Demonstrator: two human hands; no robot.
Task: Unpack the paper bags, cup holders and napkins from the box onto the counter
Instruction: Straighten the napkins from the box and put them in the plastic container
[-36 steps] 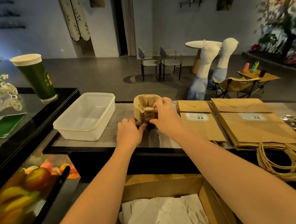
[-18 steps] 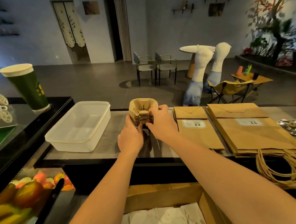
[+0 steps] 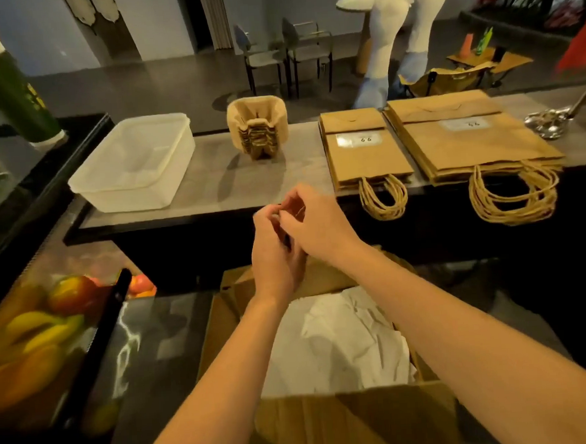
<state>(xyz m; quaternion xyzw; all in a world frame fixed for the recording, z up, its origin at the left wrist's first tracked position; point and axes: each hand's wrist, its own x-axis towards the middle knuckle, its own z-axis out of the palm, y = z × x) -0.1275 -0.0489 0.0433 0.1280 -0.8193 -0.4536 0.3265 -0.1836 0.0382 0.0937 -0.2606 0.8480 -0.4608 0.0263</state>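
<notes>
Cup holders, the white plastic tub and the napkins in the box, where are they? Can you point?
cup holders [image 3: 258, 129], head view, middle of the stack's front
white plastic tub [image 3: 92, 191], head view, its near-left wall
napkins [image 3: 333, 339], head view, middle of the white pile
</notes>
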